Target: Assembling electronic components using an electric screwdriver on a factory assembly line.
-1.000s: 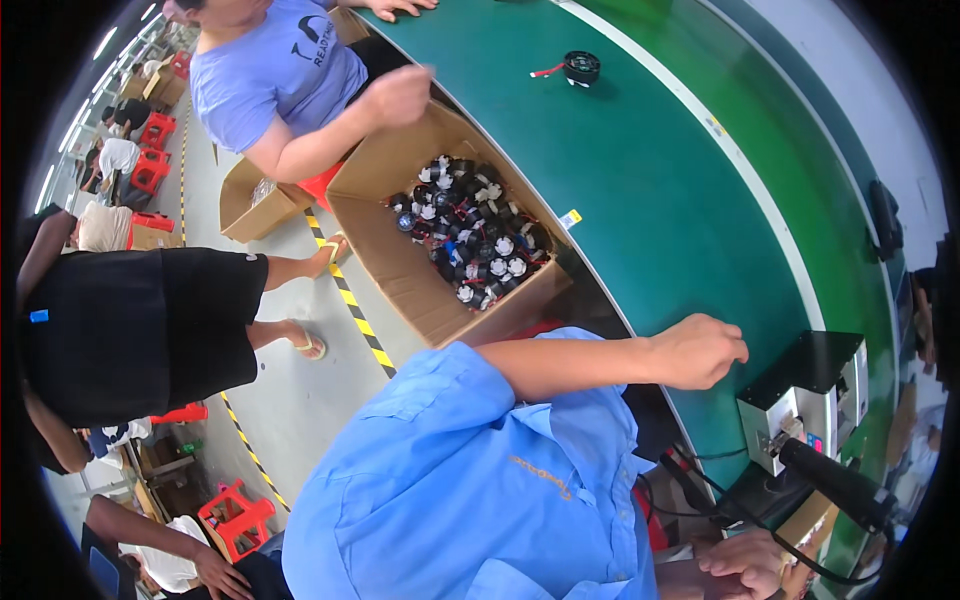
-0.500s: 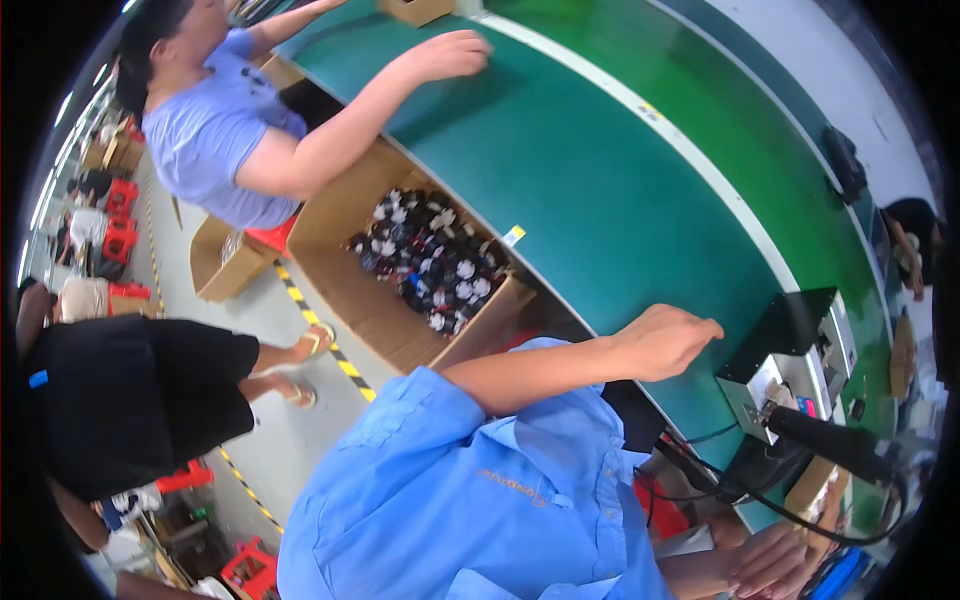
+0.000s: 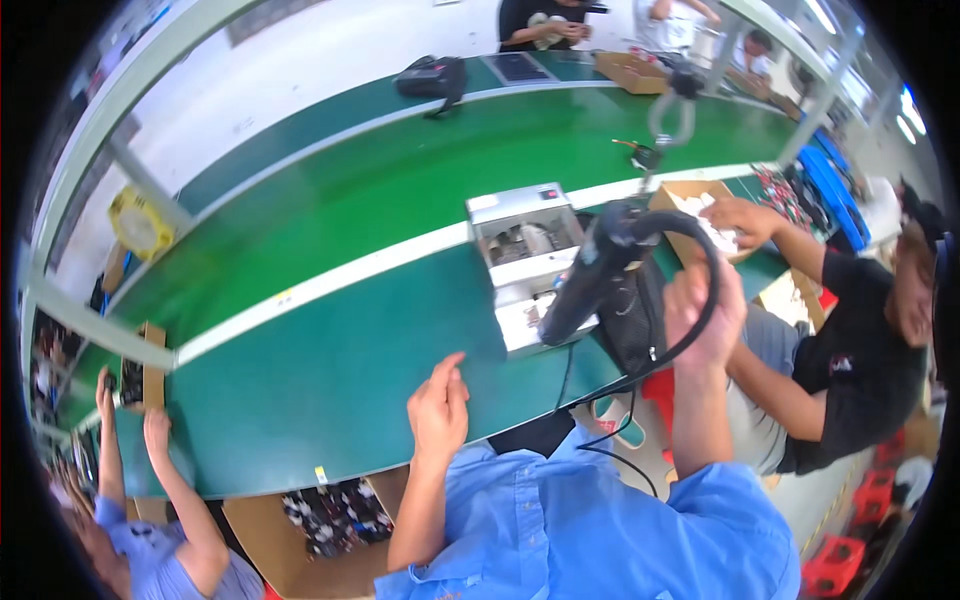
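Since the earlier frame, my view has swung to the right, and the right hand (image 3: 708,308) has risen from the lower edge to beside the black cable (image 3: 688,345). That cable arcs in front of it, and I cannot tell whether its blurred fingers close on anything. From my remote seat I see the black cylindrical tool (image 3: 585,285) slanting down to the left of that hand, overlapping the silver machine (image 3: 528,218) on the green bench (image 3: 290,390). The left hand (image 3: 438,410) is near the bench's front edge, left of the tool and well apart from it, fingers loosely bent and slightly spread. Below it, to the left, a carton (image 3: 262,535) holds black and white parts (image 3: 335,515). At right, a co-worker's hand (image 3: 745,218) reaches into a smaller box (image 3: 690,188).
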The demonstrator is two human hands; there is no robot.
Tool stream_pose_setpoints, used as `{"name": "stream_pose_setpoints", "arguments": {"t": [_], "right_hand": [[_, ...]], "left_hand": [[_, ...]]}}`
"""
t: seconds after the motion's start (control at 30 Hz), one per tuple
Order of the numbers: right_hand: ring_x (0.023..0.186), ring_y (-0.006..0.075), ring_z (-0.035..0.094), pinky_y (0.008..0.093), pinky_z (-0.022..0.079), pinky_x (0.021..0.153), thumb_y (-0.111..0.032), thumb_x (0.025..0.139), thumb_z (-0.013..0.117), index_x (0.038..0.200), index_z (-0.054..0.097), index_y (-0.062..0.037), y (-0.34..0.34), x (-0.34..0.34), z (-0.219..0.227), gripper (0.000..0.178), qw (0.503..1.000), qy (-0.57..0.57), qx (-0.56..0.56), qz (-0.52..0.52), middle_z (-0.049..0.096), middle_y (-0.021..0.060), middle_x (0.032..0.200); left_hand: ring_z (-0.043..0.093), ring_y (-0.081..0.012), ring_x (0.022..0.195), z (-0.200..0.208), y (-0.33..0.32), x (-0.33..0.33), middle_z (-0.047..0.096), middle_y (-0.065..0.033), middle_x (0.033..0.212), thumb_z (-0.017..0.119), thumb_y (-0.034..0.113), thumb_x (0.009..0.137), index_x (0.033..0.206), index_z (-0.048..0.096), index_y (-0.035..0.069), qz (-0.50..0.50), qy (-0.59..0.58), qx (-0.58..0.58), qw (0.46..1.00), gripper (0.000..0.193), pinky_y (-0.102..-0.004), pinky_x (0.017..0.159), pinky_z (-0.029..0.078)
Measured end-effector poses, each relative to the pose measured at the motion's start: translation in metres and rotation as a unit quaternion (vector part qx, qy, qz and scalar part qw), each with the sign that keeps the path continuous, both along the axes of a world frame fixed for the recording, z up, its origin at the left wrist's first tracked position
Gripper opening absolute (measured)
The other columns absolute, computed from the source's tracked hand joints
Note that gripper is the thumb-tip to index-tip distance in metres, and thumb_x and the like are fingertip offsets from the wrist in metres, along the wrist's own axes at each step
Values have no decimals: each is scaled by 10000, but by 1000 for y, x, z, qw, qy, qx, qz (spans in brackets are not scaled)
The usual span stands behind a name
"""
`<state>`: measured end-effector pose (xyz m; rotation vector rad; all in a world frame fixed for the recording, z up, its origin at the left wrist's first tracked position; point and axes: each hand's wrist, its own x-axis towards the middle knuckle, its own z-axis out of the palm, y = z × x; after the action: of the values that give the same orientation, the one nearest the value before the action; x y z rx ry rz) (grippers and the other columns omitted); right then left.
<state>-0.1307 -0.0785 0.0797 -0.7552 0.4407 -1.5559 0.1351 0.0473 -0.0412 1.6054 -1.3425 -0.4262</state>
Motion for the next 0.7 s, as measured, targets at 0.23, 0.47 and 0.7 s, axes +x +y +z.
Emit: {"name": "stream_pose_setpoints", "arguments": {"t": [0.23,0.47,0.7], "right_hand": [[460,74,479,204,340,395,-127,932,574,1059,609,-12,-63,24,-13,175,985,174,11,5,567,19,680],[620,182,661,306,514,564,-139,831,592,1081,631,46,-196,42,-61,314,857,495,-92,-112,693,129,810],[1049,414,580,474,496,891,-167,769,656,1114,599,20,-305,44,-102,397,510,741,-201,-389,588,250,1155]], "left_hand": [[585,-198,550,-1,4,-2,578,-82,623,504,34,939,1075,656,15,12,-22,1,1000,205,-326,554,467],[536,-107,549,-4,1,0,565,-46,625,493,52,963,1080,653,-3,6,-33,-9,999,205,-255,548,438],[598,-201,560,-3,-1,10,596,-85,635,528,46,924,1066,667,34,39,-3,19,999,199,-331,556,480]]}}
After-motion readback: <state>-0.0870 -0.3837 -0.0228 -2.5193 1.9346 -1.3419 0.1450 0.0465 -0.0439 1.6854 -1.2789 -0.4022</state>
